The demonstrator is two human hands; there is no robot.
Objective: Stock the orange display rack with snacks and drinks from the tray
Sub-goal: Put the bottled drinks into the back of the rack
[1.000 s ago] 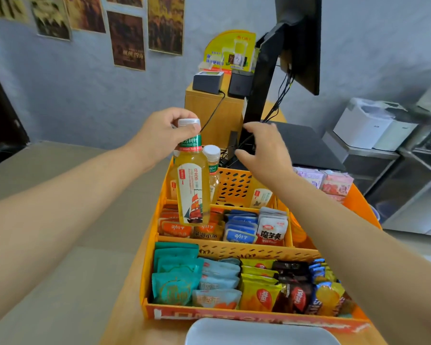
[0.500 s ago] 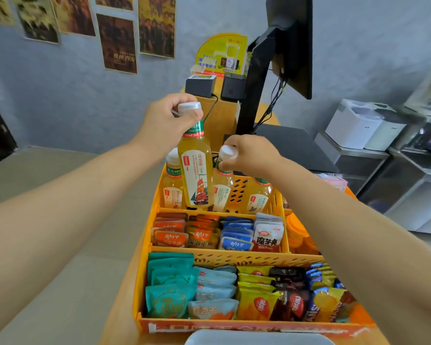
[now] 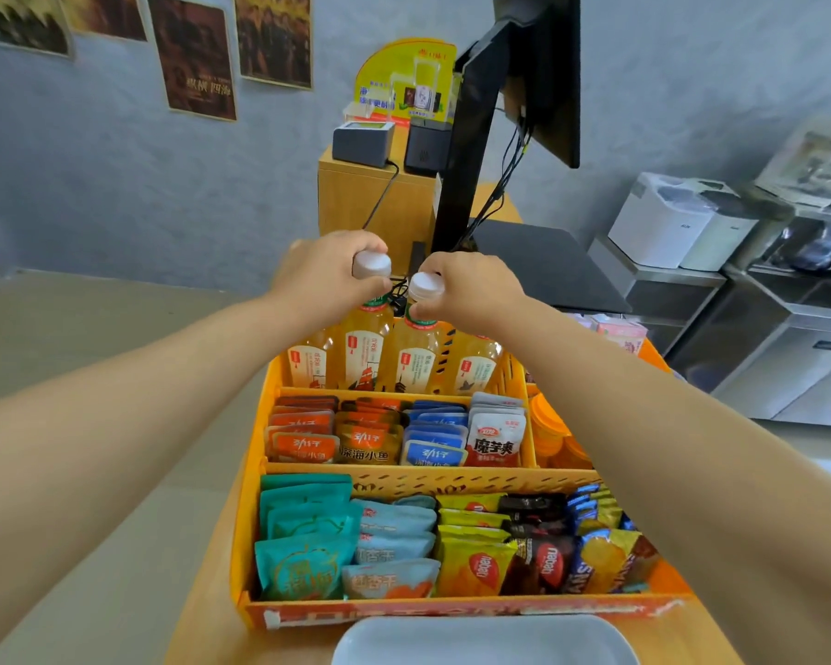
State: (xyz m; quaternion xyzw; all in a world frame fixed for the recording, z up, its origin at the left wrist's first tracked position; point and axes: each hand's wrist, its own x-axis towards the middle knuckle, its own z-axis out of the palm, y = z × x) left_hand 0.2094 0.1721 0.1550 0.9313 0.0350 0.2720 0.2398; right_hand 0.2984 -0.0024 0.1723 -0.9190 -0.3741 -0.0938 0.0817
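Note:
The orange display rack (image 3: pixel 404 479) stands on the wooden counter with three tiers. Several yellow tea bottles with white caps stand in its back tier. My left hand (image 3: pixel 327 271) grips the cap of one tea bottle (image 3: pixel 363 348), which stands in the back row. My right hand (image 3: pixel 471 290) grips the cap of the neighbouring tea bottle (image 3: pixel 416 357). Another bottle stands at either side of these two, one (image 3: pixel 308 362) on the left and one (image 3: pixel 473 364) on the right. The middle tier holds rows of snack packets (image 3: pixel 394 439). The front tier holds snack bags (image 3: pixel 452 549). A white tray (image 3: pixel 480 640) shows at the bottom edge.
A black monitor on a stand (image 3: pixel 509 112) rises right behind the rack, with cables hanging. A wooden box (image 3: pixel 370 204) carries a grey device and a black one. Pink packets (image 3: pixel 615 328) lie to the right of the rack. White appliances (image 3: pixel 677 223) sit on steel counters at the right.
My left hand has lowered its bottle into the back tier. My right hand has kept its grip on the neighbouring bottle's cap. The camera has moved closer to the rack.

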